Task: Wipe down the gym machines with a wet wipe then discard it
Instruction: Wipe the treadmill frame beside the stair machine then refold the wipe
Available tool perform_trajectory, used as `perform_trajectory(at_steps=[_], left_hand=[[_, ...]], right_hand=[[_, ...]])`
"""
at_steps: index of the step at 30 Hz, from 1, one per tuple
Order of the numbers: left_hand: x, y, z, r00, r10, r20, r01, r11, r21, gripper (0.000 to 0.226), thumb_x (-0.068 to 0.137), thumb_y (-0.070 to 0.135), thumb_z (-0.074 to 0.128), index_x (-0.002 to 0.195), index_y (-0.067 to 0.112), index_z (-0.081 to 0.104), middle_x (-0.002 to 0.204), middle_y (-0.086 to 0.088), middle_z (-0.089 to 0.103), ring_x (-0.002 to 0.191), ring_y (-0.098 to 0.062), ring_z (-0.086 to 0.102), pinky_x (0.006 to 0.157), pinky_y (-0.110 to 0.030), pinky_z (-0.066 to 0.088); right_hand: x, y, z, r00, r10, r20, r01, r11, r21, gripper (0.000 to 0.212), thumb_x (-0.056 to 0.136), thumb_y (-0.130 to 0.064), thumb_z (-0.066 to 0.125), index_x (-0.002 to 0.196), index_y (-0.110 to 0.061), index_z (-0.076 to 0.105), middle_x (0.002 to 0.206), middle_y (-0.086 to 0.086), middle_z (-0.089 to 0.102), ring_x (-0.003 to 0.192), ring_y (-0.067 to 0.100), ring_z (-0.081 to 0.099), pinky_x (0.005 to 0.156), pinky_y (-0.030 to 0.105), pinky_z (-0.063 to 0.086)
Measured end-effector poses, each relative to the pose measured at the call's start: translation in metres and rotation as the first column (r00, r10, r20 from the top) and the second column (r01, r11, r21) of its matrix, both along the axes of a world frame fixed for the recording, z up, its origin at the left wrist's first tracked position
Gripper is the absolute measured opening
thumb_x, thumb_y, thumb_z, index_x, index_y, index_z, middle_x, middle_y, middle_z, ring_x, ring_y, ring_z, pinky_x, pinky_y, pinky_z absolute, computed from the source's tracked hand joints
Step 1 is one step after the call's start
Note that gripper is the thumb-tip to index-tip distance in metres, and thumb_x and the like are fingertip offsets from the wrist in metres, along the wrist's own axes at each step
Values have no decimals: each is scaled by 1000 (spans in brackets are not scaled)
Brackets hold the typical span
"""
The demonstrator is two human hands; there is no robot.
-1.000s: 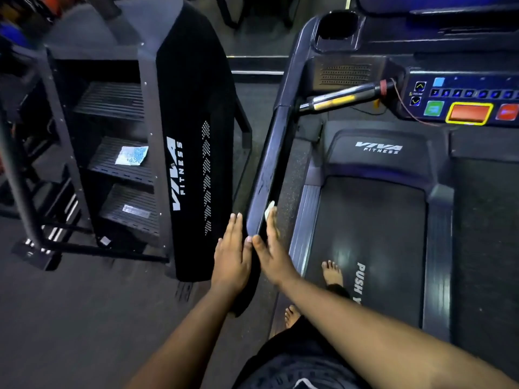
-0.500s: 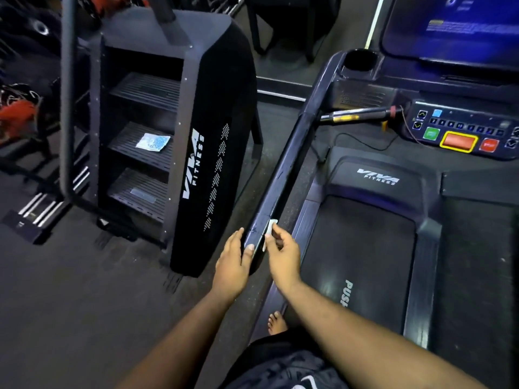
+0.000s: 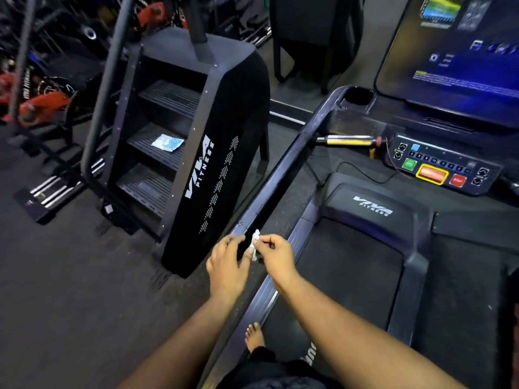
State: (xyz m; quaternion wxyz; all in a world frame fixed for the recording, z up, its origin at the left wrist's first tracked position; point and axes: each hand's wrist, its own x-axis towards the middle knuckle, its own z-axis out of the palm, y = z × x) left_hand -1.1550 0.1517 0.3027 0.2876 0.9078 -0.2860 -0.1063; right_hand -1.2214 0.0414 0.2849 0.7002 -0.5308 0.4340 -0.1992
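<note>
I stand on a black treadmill (image 3: pixel 356 276). Its left handrail (image 3: pixel 280 175) runs from the console down to my hands. My right hand (image 3: pixel 276 256) pinches a small crumpled white wet wipe (image 3: pixel 255 244) at the near end of that rail. My left hand (image 3: pixel 227 265) sits on the rail's outer side, fingers bent around the end and touching the wipe's lower tip. The console (image 3: pixel 441 167) with coloured buttons lies at the far right, under a lit screen (image 3: pixel 460 51).
A black stair-climber machine (image 3: pixel 196 153) stands left of the treadmill, with a blue-white packet (image 3: pixel 167 142) on one step. Its grey rail (image 3: pixel 104 94) rises at left. Weights and red gear crowd the far left. My bare foot (image 3: pixel 254 335) rests on the treadmill's side rail.
My hands slid up off the rail's end and my right hand bunched the flat wipe into a pinch. My view lifted, showing more of the screen and the stair-climber.
</note>
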Motion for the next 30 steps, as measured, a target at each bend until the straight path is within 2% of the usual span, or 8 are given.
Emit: perform_trajectory(at_steps=[4,8,14,18,22,26,28,30], left_hand=[[-25,-13,8,971,-128,-201,96,982,-165,40,89,64,58,111,34,72,107,18,72,100,-3,66,92,-42,54],[-47,-42,19,930,-179,-322,102,965,-242,7,91,26,74,97,30,76,86,14,76,80,-1,68,77,-30,55],[-65,-83,35,763,-273,-587,14,914,-406,14,100,9,63,96,15,75,86,0,78,74,-11,68,67,-22,53],[-71,-115,46,649,-296,-701,-48,904,-426,20,104,13,55,103,8,74,88,-13,75,72,-13,62,61,-20,47],[-62,-145,46,639,-325,-697,-15,901,-434,15,101,13,61,103,9,76,92,-10,78,76,-11,64,64,-21,47],[-43,-173,42,613,-302,-730,-62,903,-425,15,100,13,64,104,5,75,90,-6,78,74,-7,66,65,-22,50],[-35,-184,41,541,-289,-790,-146,893,-426,15,100,12,63,105,3,73,80,-4,74,70,-10,64,66,-24,53],[-26,-194,42,456,-289,-842,-231,875,-426,13,100,11,62,104,3,71,75,-6,71,68,-13,63,66,-25,56]], right_hand=[[-42,-17,14,997,-28,76,22,996,84,7,91,-18,75,89,-13,71,83,5,72,78,17,66,76,42,57],[-73,-38,28,985,-24,170,3,993,119,12,88,-12,77,96,-8,69,82,15,69,79,26,65,80,46,55],[-106,-79,49,971,-133,196,108,985,134,26,90,1,72,112,-5,60,91,17,70,77,22,69,65,33,59],[-115,-109,58,971,-132,198,120,990,72,28,90,3,71,113,-10,62,95,15,73,83,21,71,66,30,58],[-110,-131,61,985,-121,119,139,978,-157,34,86,4,73,112,-15,63,102,8,73,87,16,69,75,25,57],[-98,-148,56,962,-260,-89,167,812,-559,28,81,-13,81,99,-26,63,102,-8,61,89,12,61,81,26,52],[-94,-153,55,965,-219,-146,57,717,-695,15,84,-28,76,94,-26,66,96,-12,61,89,11,59,81,29,50],[-89,-154,55,961,-144,-237,-89,649,-756,25,83,-48,69,96,-27,70,95,-13,65,91,11,58,84,27,46]])
